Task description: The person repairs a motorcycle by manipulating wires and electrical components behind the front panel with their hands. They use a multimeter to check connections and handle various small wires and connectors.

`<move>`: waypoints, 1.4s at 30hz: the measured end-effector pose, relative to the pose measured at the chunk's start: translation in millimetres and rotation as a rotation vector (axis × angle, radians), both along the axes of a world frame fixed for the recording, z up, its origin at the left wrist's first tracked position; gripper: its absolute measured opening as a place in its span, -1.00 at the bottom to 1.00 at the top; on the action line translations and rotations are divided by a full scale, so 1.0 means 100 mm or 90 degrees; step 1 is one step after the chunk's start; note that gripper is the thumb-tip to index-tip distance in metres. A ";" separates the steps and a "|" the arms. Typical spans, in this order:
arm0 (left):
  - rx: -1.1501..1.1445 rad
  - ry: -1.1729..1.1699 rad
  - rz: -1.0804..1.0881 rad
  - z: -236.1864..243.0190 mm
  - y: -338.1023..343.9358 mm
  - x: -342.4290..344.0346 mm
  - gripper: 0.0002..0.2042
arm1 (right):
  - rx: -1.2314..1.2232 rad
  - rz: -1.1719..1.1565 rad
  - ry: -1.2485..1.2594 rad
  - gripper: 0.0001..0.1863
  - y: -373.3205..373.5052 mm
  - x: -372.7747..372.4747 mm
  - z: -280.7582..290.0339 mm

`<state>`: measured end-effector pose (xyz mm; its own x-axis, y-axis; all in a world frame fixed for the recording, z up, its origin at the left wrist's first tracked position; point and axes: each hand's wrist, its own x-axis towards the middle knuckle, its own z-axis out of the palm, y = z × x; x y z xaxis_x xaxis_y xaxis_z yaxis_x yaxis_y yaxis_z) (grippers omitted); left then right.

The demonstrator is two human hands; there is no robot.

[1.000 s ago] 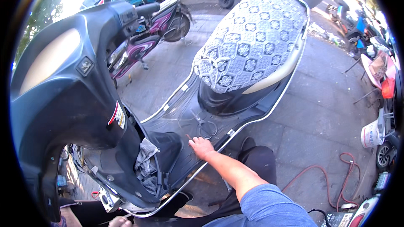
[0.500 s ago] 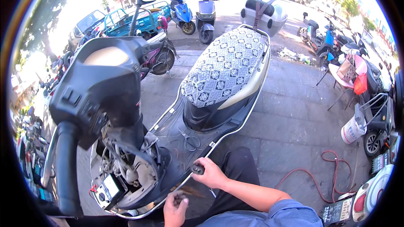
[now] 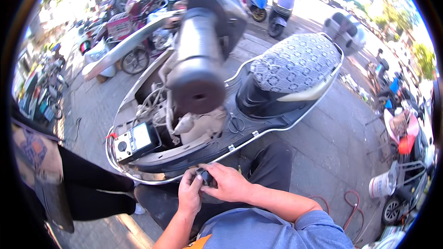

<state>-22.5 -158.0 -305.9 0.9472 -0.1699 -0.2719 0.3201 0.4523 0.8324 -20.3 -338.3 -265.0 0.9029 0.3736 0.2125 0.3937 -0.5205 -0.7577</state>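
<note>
A small black part (image 3: 206,177), its exact kind too small to tell, is held between my two hands just above my lap. My left hand (image 3: 189,191) pinches its near side with thumb and fingers. From the other side my right hand (image 3: 229,183) closes round it. Right in front of me stands a scooter (image 3: 267,131) with its front panel off, baring wires and hoses (image 3: 159,108). An analogue multimeter (image 3: 134,142) with a white face rests in the opened front. Scissors (image 3: 236,123) lie on the footboard, beyond my hands.
Above the front hangs the blurred handlebar grip (image 3: 196,83) with its brake lever (image 3: 124,46). A person in black trousers (image 3: 94,182) stands close at my left. To the right are a white bucket (image 3: 380,186), a red hose (image 3: 353,207) and a pink chair (image 3: 392,124).
My view has swung left, bringing the standing person in. My hands were apart, the black part in the right one; now they have come together and both grip it.
</note>
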 end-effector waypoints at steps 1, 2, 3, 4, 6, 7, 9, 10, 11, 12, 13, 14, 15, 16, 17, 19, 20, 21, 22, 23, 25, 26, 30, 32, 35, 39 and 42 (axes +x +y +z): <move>-0.020 -0.002 -0.005 0.01 0.08 0.02 -0.83 | -0.027 0.029 0.005 -0.15 0.01 0.03 0.10; -0.041 -0.005 -0.012 0.02 0.14 0.04 -0.83 | -0.053 0.056 0.010 -0.11 0.00 0.08 0.22; -0.076 -0.009 -0.015 0.05 0.19 0.04 -0.83 | -0.125 0.114 0.028 0.00 -0.02 0.17 0.43; -0.100 -0.020 -0.004 0.11 0.18 0.05 -0.83 | -0.166 0.121 0.066 0.05 -0.04 0.27 0.71; -0.155 0.031 -0.030 0.23 0.30 0.02 -0.82 | -0.026 0.073 0.041 0.02 -0.08 0.42 1.27; -0.171 0.019 -0.011 0.23 0.34 0.02 -0.80 | 0.073 0.040 -0.005 -0.05 -0.10 0.51 1.52; -0.196 -0.013 -0.013 0.24 0.42 0.02 -0.76 | 0.301 -0.007 -0.101 -0.27 -0.05 0.59 1.78; -0.219 -0.037 -0.023 0.27 0.46 0.03 -0.74 | 0.377 -0.015 -0.126 -0.37 -0.01 0.60 1.80; -0.245 -0.044 -0.013 0.31 0.47 0.06 -0.69 | 0.386 -0.011 -0.134 -0.47 0.05 0.62 1.74; -0.253 -0.038 0.007 0.45 0.46 0.08 -0.65 | 0.267 -0.002 -0.146 -0.49 0.02 0.64 1.61; -0.256 -0.049 0.000 0.55 0.45 0.14 -0.60 | 0.197 0.026 -0.129 -0.54 0.04 0.63 1.48; -0.275 -0.070 -0.011 0.59 0.46 0.19 -0.58 | 0.146 0.017 -0.140 -0.64 0.12 0.59 1.35; -0.308 -0.079 -0.003 0.65 0.46 0.22 -0.59 | 0.108 0.024 -0.141 -0.67 0.15 0.58 1.21; -0.330 -0.083 -0.007 0.63 0.49 0.26 -0.62 | 0.072 0.029 -0.149 -0.69 0.17 0.56 1.07; -0.340 -0.091 -0.011 0.60 0.51 0.27 -0.64 | 0.099 0.015 -0.113 -0.71 0.24 0.53 1.02; -0.338 -0.121 -0.014 0.60 0.59 0.30 -0.68 | 0.103 0.041 -0.105 -0.70 0.33 0.57 0.95; -0.325 -0.133 -0.010 0.61 0.63 0.29 -0.71 | 0.105 0.049 -0.101 -0.70 0.37 0.58 0.92; -0.315 -0.139 -0.009 0.60 0.64 0.27 -0.74 | 0.102 0.056 -0.075 -0.68 0.38 0.57 0.91; -0.287 -0.145 0.003 0.60 0.65 0.25 -0.74 | 0.112 0.056 -0.076 -0.67 0.41 0.55 0.90; -0.258 -0.151 0.013 0.60 0.66 0.22 -0.74 | 0.122 0.054 -0.078 -0.65 0.45 0.52 0.89; -0.182 -0.147 0.049 0.65 0.63 0.25 -0.74 | 0.110 0.063 -0.096 -0.62 0.48 0.55 0.93; -0.107 -0.157 0.068 0.61 0.61 0.21 -0.75 | 0.091 0.071 -0.105 -0.59 0.49 0.53 0.94; 0.019 -0.163 0.084 0.55 0.55 0.14 -0.84 | 0.027 0.118 -0.055 -0.62 0.49 0.60 0.85; 0.009 -0.120 0.084 0.45 0.48 0.14 -0.84 | 0.031 0.099 -0.038 -0.68 0.39 0.59 0.67; -0.007 -0.100 0.060 0.22 0.30 0.19 -0.85 | 0.093 0.034 0.009 -0.78 0.21 0.49 0.33; 0.110 -0.115 0.152 -0.07 0.26 0.05 -0.90 | 0.052 0.016 0.003 -0.85 0.36 0.38 0.19; 0.132 -0.037 0.069 -0.22 0.26 0.11 -0.84 | -0.028 -0.046 -0.119 -0.85 0.40 0.32 0.15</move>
<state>-11.6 -132.3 -327.9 0.9719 -0.0123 -0.2352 0.2281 0.2988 0.9267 12.1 -298.0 -250.0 0.8741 0.3220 0.3638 0.4858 -0.5836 -0.6507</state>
